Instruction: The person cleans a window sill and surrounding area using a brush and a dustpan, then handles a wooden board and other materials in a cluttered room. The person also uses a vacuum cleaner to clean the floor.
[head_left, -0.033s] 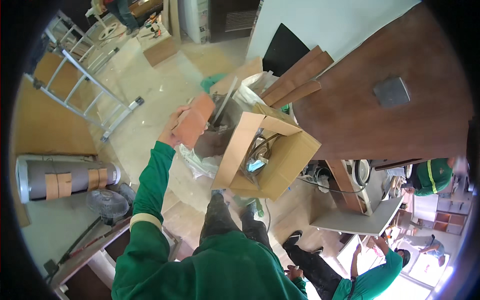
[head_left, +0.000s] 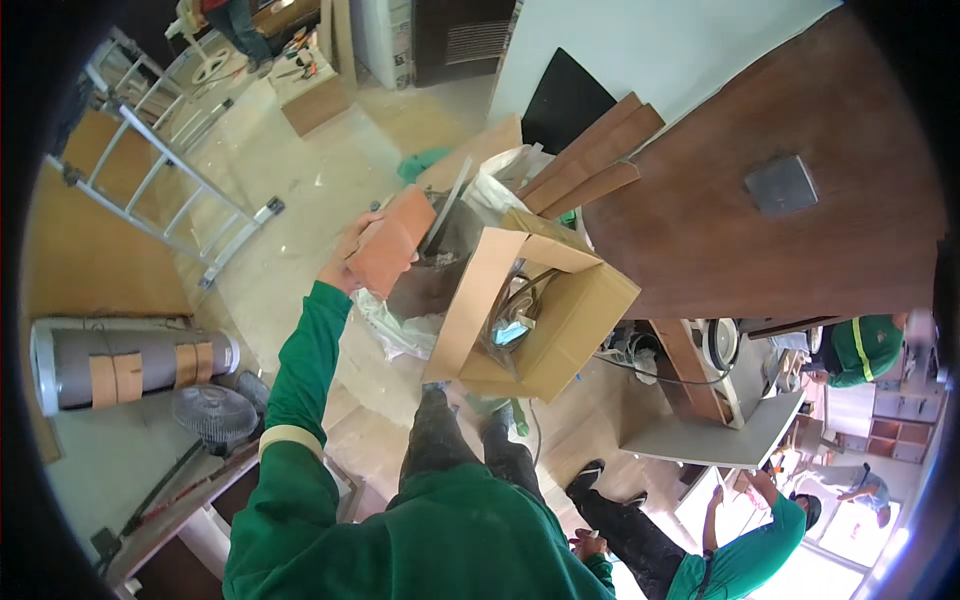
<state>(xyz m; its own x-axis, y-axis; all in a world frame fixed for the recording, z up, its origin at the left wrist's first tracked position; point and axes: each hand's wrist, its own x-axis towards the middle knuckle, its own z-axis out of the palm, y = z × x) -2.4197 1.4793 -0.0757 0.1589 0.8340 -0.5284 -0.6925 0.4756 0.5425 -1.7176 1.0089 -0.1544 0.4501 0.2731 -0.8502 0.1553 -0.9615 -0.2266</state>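
Observation:
My left hand [head_left: 343, 262] is closed around an orange-brown, brick-shaped block [head_left: 392, 243], held tilted out ahead of me. Under and beyond it stands a dark grey bin or sack [head_left: 425, 285], partly hidden by the block, with pale plastic sheeting [head_left: 400, 332] around its base. Just right of that, an open cardboard box [head_left: 565, 340] with raised flaps holds coiled dark cable or hose [head_left: 512, 300] and a small light-blue item [head_left: 511, 333]. My right hand [head_left: 590, 544] is low, close to my body, with curled fingers; whatever is in them is too small to make out.
An aluminium ladder [head_left: 180, 185] stands at left, above a grey wrapped roll [head_left: 150, 362] and a fan [head_left: 215, 410]. Brown planks [head_left: 600, 150] lean by a large brown panel [head_left: 760, 240]. A co-worker in green [head_left: 745, 545] is at lower right; others are farther off.
The block in my left hand has shifted very slightly to the right. The view has moved a little; the box and its contents are unchanged.

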